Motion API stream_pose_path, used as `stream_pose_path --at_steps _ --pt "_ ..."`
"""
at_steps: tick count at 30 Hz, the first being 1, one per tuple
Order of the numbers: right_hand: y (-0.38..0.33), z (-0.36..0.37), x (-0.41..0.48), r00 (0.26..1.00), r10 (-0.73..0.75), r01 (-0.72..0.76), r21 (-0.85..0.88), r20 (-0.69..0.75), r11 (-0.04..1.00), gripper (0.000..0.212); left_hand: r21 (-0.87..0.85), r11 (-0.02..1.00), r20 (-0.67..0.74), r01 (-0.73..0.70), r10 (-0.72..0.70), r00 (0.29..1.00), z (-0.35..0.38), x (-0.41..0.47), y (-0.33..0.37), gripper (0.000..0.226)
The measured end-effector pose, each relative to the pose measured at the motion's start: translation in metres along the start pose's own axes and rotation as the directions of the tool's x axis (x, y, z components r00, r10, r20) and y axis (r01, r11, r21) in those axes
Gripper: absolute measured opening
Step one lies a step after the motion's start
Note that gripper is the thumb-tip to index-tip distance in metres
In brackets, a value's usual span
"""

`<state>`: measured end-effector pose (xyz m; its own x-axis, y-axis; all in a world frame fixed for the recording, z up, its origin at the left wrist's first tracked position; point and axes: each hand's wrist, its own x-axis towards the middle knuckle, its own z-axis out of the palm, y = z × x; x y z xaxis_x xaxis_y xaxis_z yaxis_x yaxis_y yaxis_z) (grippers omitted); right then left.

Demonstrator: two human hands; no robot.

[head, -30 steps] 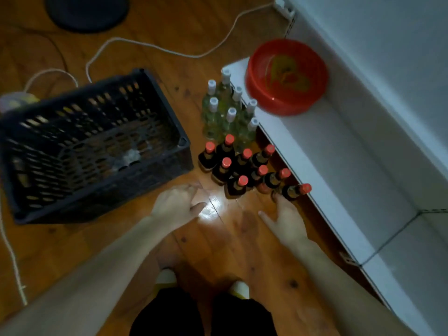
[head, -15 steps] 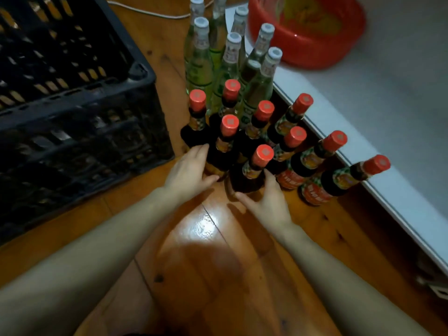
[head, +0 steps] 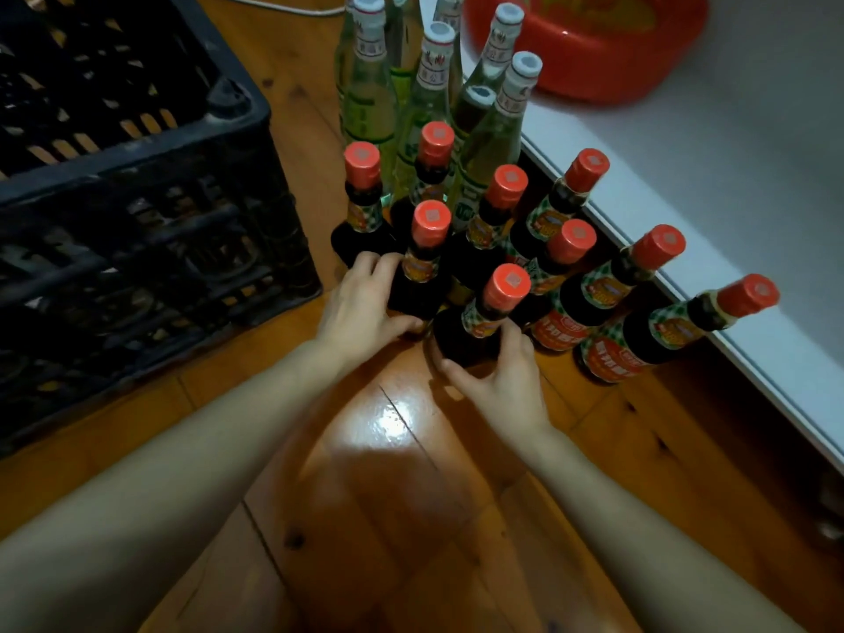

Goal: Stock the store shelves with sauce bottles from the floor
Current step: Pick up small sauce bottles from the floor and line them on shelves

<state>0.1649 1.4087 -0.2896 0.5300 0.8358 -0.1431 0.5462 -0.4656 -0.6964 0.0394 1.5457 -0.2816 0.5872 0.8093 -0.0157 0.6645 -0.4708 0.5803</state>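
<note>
Bottles crowd the glossy brown wooden floor [head: 388,472] right against the front edge of the low white shelf board [head: 708,185]: nine or so dark glass sauce bottles with red caps and checked neck labels [head: 566,312], standing close together in a bunch. None of them is on the shelf. Behind them, farther from the person, stands a tighter group of pale green glass bottles with white caps [head: 370,98].

Both bare arms reach in from below. The left hand [head: 365,303] is wrapped round the shoulder of the second-nearest dark bottle [head: 413,294], fingers curled round its left side and the thumb lying across the front, low down. The right hand [head: 502,376] grips the nearest dark bottle [head: 456,335], thumb hooked round the near side and fingers closed round the right side, just beside the neighbouring bottles. Both held bottles are upright; the hands cover their lower parts, so I cannot tell whether they have left the boards.

On the left sits a black slatted plastic crate [head: 137,185], its corner near the bottles but apart from them. A round red plastic bowl [head: 593,61] rests on the shelf at the far end, and a thin white cable [head: 283,9] runs along the floor at the top.
</note>
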Motion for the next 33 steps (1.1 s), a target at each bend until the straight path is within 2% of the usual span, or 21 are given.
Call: stream_pose_path --at_steps 5,12,15,17,19,23,27,33 --pt "0.005 -0.009 -0.013 0.997 -0.005 0.006 -0.012 0.076 1.000 0.078 -0.172 0.985 0.082 0.012 0.002 0.997 0.003 -0.009 0.001 0.074" --pt "0.015 -0.024 -0.041 0.992 0.005 -0.004 -0.008 0.124 1.000 0.070 -0.157 0.988 0.122 -0.003 0.022 0.992 0.005 -0.042 0.004 0.075" --pt "0.022 -0.028 -0.054 0.993 0.017 -0.023 0.047 0.115 0.999 0.075 -0.140 0.990 0.122 -0.012 0.030 0.992 0.009 -0.062 0.001 0.090" --pt "0.024 -0.026 -0.060 0.994 0.041 -0.052 0.106 0.097 0.993 0.082 -0.136 0.990 0.158 -0.027 0.049 0.986 0.010 -0.068 -0.006 0.103" --pt "0.024 -0.021 -0.063 0.995 0.058 -0.068 0.148 0.076 0.987 0.089 -0.171 0.985 0.207 -0.034 0.069 0.976 0.012 -0.067 -0.012 0.107" --pt "0.021 -0.006 -0.063 0.995 0.101 -0.099 0.193 0.003 0.976 0.087 -0.382 0.922 0.289 0.056 0.062 0.955 0.015 -0.060 -0.015 0.095" --pt "0.019 -0.007 -0.058 0.992 0.117 -0.107 0.211 -0.037 0.972 0.082 -0.427 0.900 0.250 0.090 0.022 0.968 0.015 -0.061 -0.014 0.083" --pt "-0.026 -0.052 -0.075 0.963 0.258 -0.268 0.318 0.076 0.909 0.082 -0.469 0.847 0.233 0.250 -0.155 0.960 -0.036 -0.081 0.021 0.086"
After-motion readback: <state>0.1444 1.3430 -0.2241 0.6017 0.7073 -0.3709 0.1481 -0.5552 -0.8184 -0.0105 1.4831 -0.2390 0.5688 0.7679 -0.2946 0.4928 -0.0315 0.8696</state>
